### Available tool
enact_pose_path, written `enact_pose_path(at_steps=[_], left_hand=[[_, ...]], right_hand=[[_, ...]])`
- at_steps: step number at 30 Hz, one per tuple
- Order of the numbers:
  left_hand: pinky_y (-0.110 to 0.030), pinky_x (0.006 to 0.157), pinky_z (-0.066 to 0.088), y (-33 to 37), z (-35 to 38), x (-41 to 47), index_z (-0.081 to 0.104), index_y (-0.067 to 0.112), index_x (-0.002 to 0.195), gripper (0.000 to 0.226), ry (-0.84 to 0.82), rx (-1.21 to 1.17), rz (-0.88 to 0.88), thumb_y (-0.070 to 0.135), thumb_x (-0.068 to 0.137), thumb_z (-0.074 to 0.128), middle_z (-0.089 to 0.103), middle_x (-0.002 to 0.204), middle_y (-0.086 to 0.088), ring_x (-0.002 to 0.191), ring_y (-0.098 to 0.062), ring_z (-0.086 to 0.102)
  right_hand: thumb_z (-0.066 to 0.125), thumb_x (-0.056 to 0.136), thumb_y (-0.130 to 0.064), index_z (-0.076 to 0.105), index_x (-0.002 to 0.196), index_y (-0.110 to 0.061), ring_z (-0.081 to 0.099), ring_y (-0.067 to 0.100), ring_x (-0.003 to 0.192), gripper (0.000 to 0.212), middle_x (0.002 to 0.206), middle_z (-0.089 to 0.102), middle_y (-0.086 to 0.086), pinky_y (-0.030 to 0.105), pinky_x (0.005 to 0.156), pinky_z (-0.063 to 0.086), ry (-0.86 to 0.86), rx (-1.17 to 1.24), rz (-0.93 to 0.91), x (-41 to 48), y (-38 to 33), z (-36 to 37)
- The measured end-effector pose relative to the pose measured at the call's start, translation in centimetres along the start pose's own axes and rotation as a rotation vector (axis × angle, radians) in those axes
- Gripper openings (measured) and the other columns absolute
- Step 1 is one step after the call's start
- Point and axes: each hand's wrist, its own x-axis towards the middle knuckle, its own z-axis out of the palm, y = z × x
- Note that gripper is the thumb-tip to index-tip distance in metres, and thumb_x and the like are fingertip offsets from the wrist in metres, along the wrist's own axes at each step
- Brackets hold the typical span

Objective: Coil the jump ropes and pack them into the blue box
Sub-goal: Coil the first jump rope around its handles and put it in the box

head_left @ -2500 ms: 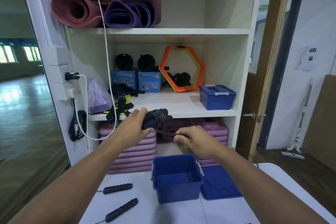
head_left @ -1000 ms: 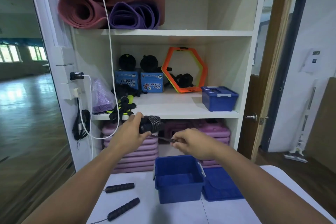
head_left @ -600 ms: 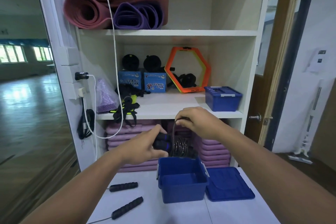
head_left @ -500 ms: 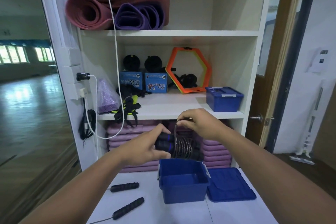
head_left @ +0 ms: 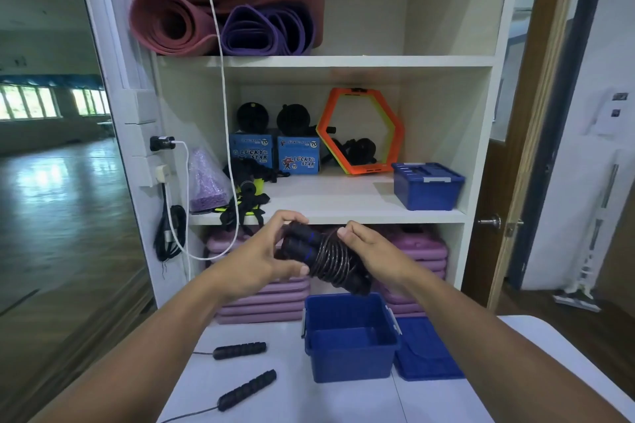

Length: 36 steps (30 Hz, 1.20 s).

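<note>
A coiled black jump rope (head_left: 326, 256) is being gripped in the left hand (head_left: 261, 261) and right hand (head_left: 376, 256). Lowering into the open blue plastic box (head_left: 350, 366) seems due.

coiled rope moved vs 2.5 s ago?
Yes. The coiled jump rope has come down and right, from across the shelf edge to just above the blue box.

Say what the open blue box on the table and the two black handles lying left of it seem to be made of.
Blue box: likely moulded plastic, smooth with a faint sheen, thin rolled rim and pale side clips. Black handles: matt and ribbed in segments, so probably foam or soft rubber; the view cannot settle which.
</note>
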Motion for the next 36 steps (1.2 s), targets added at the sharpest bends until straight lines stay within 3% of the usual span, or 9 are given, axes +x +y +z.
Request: enact_pose_path(at_steps=[2,6,10,15,17,20,26,29,36], left_hand=[[-0.029,0.080,0.056,-0.1,0.6,0.3,0.043,0.024,0.129,0.060,0.109,-0.163,-0.036,-0.010,0.086,0.067,0.065,0.110,-0.007,0.084,-0.015,0.066],[-0.042,0.090,0.054,-2.1,2.6,0.9,0.051,0.013,0.122,0.033,0.305,-0.494,-0.074,-0.006,0.095,0.052,0.065,0.119,-0.011,0.092,-0.018,0.066],[-0.041,0.096,0.053,-2.4,4.0,1.5,0.054,0.017,0.125,0.041,0.298,-0.475,-0.047,0.015,0.087,0.070,0.069,0.121,-0.003,0.109,-0.019,0.066],[-0.052,0.101,0.051,-3.0,3.8,2.5,0.061,0.028,0.118,0.040,0.396,-0.348,-0.024,0.033,0.082,0.079,0.068,0.119,-0.011,0.113,-0.029,0.066],[-0.049,0.100,0.052,-3.2,3.6,2.5,0.062,0.029,0.118,0.036,0.429,-0.293,0.005,0.027,0.085,0.077,0.069,0.115,-0.011,0.111,-0.030,0.066],[-0.039,0.095,0.054,-3.6,3.5,2.1,0.062,0.027,0.122,0.044,0.470,-0.295,0.036,0.019,0.082,0.078,0.070,0.114,-0.009,0.108,-0.027,0.067],[-0.029,0.079,0.055,-3.1,3.6,1.1,0.065,0.014,0.115,0.047,0.377,-0.461,0.062,0.017,0.071,0.081,0.073,0.099,-0.007,0.089,-0.019,0.067],[-0.028,0.071,0.056,-2.5,3.4,0.7,0.070,0.015,0.104,0.034,0.270,-0.445,0.089,0.013,0.071,0.079,0.071,0.087,-0.004,0.077,-0.016,0.064],[-0.033,0.079,0.054,-2.7,3.2,0.4,0.070,0.024,0.107,0.035,0.230,-0.324,0.048,0.015,0.074,0.078,0.069,0.088,-0.002,0.083,-0.017,0.063]], right_hand=[[0.055,0.081,-0.068,0.049,0.083,-0.016,0.053,0.027,0.079,0.053,0.082,0.055,0.008,0.045,0.078,0.043,0.113,0.055,0.023,0.4,0.8,0.8],[0.049,0.084,-0.065,0.051,0.075,-0.022,0.053,0.020,0.075,0.043,0.077,0.058,0.002,0.040,0.075,0.046,0.296,0.070,0.047,1.1,1.5,2.4],[0.044,0.102,-0.040,0.050,0.075,-0.020,0.048,0.015,0.069,0.034,0.071,0.054,-0.001,0.032,0.066,0.040,0.328,0.043,0.025,1.0,1.1,3.4],[0.042,0.103,-0.040,0.049,0.080,-0.018,0.050,0.015,0.068,0.033,0.074,0.054,0.001,0.035,0.061,0.044,0.226,-0.002,0.000,0.6,1.3,4.3],[0.042,0.103,-0.041,0.052,0.079,-0.020,0.059,0.019,0.073,0.034,0.079,0.060,0.003,0.036,0.067,0.051,0.129,0.027,0.029,0.5,1.3,3.9],[0.044,0.103,-0.039,0.057,0.079,-0.025,0.068,0.023,0.085,0.030,0.091,0.066,0.003,0.025,0.073,0.053,-0.054,0.030,0.072,0.0,0.8,2.3],[0.057,0.098,-0.032,0.052,0.074,-0.020,0.049,0.012,0.051,0.027,0.066,0.053,-0.001,0.018,0.045,0.037,-0.210,0.138,0.155,0.2,-0.5,-0.4],[0.060,0.095,-0.029,0.053,0.070,-0.019,0.041,0.009,0.045,0.028,0.062,0.049,0.000,0.021,0.049,0.034,-0.220,0.147,0.148,0.5,-1.4,-1.6],[0.061,0.088,-0.036,0.049,0.071,-0.017,0.029,0.008,0.042,0.028,0.062,0.045,0.001,0.027,0.056,0.036,-0.261,0.174,0.138,0.5,-3.2,-3.5]])
